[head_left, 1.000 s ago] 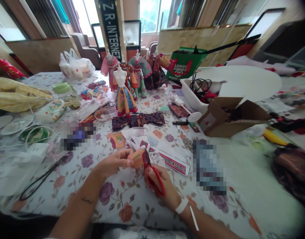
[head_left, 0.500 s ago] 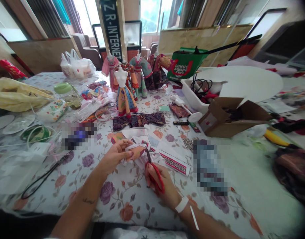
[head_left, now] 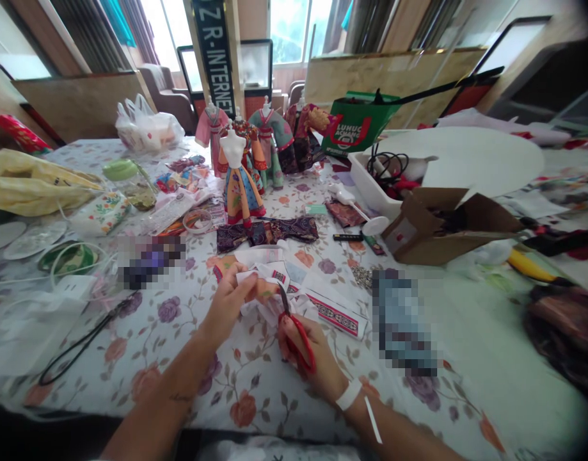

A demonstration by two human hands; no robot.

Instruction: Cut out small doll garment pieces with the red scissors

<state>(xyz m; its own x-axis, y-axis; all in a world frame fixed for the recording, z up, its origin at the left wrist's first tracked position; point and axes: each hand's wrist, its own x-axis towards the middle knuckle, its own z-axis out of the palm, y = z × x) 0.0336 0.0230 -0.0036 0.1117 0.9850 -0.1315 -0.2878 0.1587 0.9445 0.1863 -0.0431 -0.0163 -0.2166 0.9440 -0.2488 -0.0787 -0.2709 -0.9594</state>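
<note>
Between the fingers of my left hand (head_left: 229, 298) is a small piece of orange and white fabric (head_left: 265, 289). My right hand (head_left: 309, 349) is wrapped round a pair of red-handled scissors (head_left: 304, 346), whose dark blades point up at the fabric's right edge. I cannot tell whether the blades touch it. White scraps (head_left: 260, 314) lie beneath the hands. Just to their right is a patterned ribbon strip (head_left: 334, 314) with red edges. A dark paisley cloth strip (head_left: 294, 230) lies beyond, below a small white dress form (head_left: 233, 150) in an orange and blue skirt.
More dressed miniature forms (head_left: 269, 131) stand at the back. To the right are a cardboard box (head_left: 418, 227), a white tray (head_left: 370, 179) with cables and a green bag (head_left: 354, 121). A lidded jar (head_left: 130, 186) and a white charger (head_left: 75, 288) sit at left.
My left hand has shifted slightly and turned the orange fabric, whose edge now sits differently by the blades. My right hand with the scissors has barely moved.
</note>
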